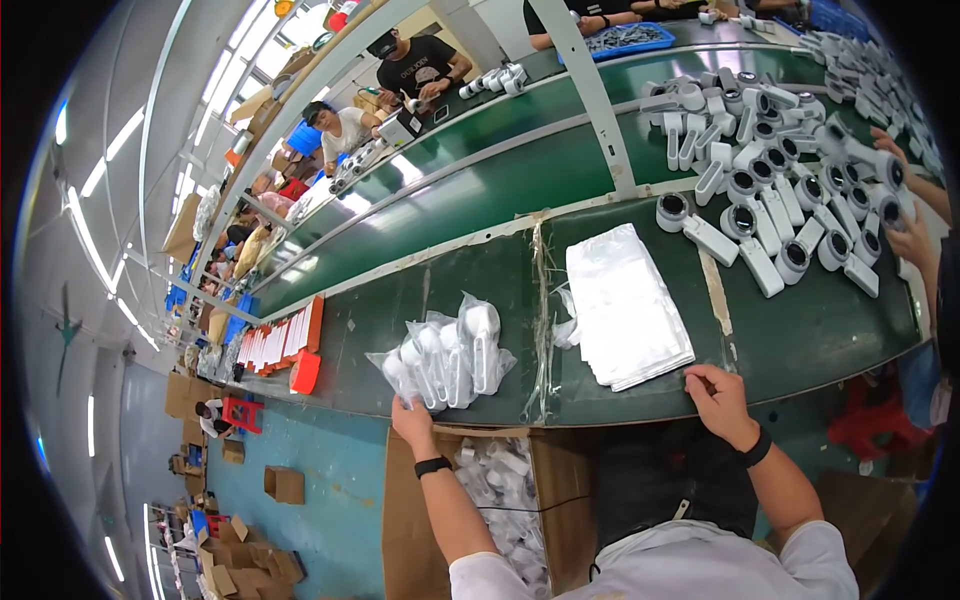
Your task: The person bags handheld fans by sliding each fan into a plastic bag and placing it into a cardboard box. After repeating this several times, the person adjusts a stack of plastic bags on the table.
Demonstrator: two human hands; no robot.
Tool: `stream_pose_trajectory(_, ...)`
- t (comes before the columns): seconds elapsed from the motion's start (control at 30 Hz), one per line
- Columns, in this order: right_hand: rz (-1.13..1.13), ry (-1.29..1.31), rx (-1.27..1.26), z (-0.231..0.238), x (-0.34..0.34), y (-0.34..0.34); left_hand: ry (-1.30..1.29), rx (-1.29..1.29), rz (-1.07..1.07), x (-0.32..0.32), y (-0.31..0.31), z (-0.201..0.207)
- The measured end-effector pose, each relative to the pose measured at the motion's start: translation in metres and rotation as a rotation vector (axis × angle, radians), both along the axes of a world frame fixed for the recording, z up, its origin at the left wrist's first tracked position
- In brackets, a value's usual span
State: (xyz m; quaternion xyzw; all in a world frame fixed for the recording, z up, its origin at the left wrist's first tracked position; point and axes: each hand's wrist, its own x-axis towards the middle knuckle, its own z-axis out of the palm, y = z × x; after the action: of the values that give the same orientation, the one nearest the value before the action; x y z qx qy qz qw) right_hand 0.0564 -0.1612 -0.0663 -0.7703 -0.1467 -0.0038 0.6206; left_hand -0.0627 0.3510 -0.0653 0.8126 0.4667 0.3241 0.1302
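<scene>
My left hand (411, 420) is at the table's near edge, its fingers closed on the lower end of a bagged white handheld device (400, 378). Several more bagged devices (450, 350) lie side by side there, round heads pointing away from me. To the right is a flat stack of white plastic bags (625, 305). Beside its near right corner, my right hand (718, 400) has curled fingers; whether a bag edge is pinched in them is too small to tell. Unbagged white devices with black-ringed round heads (770, 215) are heaped at the far right.
An open carton (408, 510) of bagged devices stands below the near edge. Orange-red boxes (285, 340) with white papers sit left on the green table (370, 300). A metal post (597, 110) rises beyond the bags. Another person's hands (905, 235) reach in at right; people work across the line.
</scene>
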Motion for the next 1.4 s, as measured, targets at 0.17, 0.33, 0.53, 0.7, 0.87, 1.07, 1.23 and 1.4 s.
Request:
stream_pose_trajectory(0.17, -0.024, -0.018, 0.030, 0.005, -0.002, 0.001, -0.041, 0.217, 0.129, 0.007, 0.007, 0.021)
stream_pose_trajectory(0.33, -0.022, -0.045, -0.054, -0.001, -0.002, 0.002, 0.337, 0.054, -0.112, 0.061, -0.090, 0.075)
stream_pose_trajectory(0.53, -0.016, -0.079, -0.056, 0.001, -0.003, 0.000, 0.593, -0.181, -0.113, 0.072, -0.096, 0.077)
stream_pose_trajectory(0.7, -0.029, -0.122, -0.047, 0.000, -0.003, 0.001, 0.563, -0.186, -0.062, 0.072, -0.080, 0.066)
stream_pose_trajectory(0.87, -0.024, -0.205, -0.101, 0.007, -0.004, 0.002, 0.512, -0.318, -0.076, 0.061, -0.048, 0.053)
stream_pose_trajectory(1.07, -0.047, -0.248, -0.119, 0.005, -0.001, 0.002, 0.643, -0.330, -0.092, 0.069, -0.064, 0.057)
stream_pose_trajectory(1.23, -0.045, -0.267, -0.147, 0.008, -0.002, 0.004, 0.642, -0.335, -0.112, 0.068, -0.051, 0.052)
stream_pose_trajectory(1.4, -0.052, -0.282, -0.145, 0.007, -0.002, 0.006, 0.602, -0.297, -0.110, 0.074, -0.051, 0.041)
